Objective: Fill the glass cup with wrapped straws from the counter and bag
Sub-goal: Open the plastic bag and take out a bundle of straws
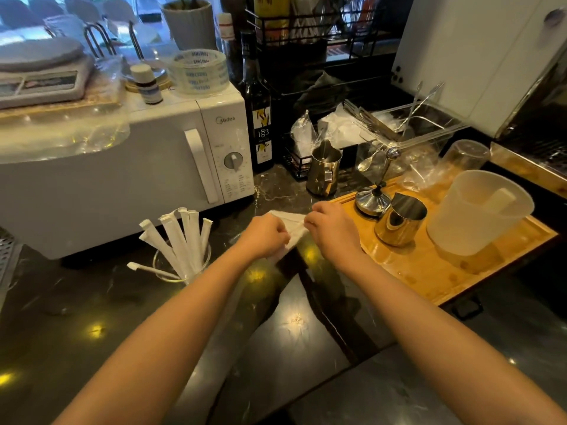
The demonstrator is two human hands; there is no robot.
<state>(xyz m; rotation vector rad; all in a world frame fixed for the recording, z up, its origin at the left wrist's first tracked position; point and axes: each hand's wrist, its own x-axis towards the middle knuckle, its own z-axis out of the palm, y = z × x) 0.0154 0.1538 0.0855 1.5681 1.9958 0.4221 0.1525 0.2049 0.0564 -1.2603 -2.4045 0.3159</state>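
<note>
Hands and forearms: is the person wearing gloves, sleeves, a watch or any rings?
No. The left hand and right hand are both bare, with no gloves. Both forearms are uncovered for the whole length in view, so no sleeve edge shows. No watch, bracelet or band sits on either wrist, and no ring shows on the visible fingers, though they are curled and slightly blurred, so a thin ring could be missed.

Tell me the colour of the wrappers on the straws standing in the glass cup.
White: the wrapped straws in the glass cup have plain white paper wrappers, seen in the head view.
</note>
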